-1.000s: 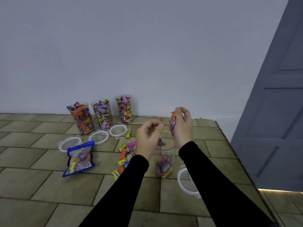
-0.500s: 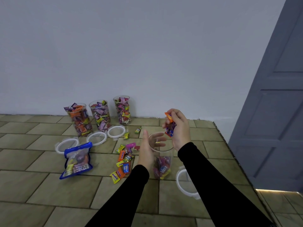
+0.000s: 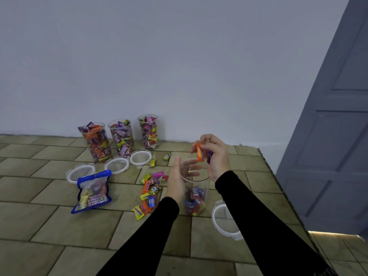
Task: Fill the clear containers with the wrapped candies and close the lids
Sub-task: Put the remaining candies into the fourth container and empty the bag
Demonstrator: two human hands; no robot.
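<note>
sleeves covered both my forearms, and my left hand [image 3: 177, 181] hid part of the clear container's [image 3: 196, 193] near wall. that hand lay against its side, fingers straight and relaxed, curving past the rim. my right hand [image 3: 216, 156] hovered above the opening, fingertips pinching an orange candy [image 3: 199, 154]; a purple wrapper [image 3: 209, 156] behind it was hard to make out.

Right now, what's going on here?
A person is filling a clear container on the tiled floor with wrapped candies. The left hand steadies it at the rim, fingers straight, while the right hand holds a few candies above its mouth. It is only part full. Three full containers stand by the wall, lids off beside them. Loose candies remain.
</note>
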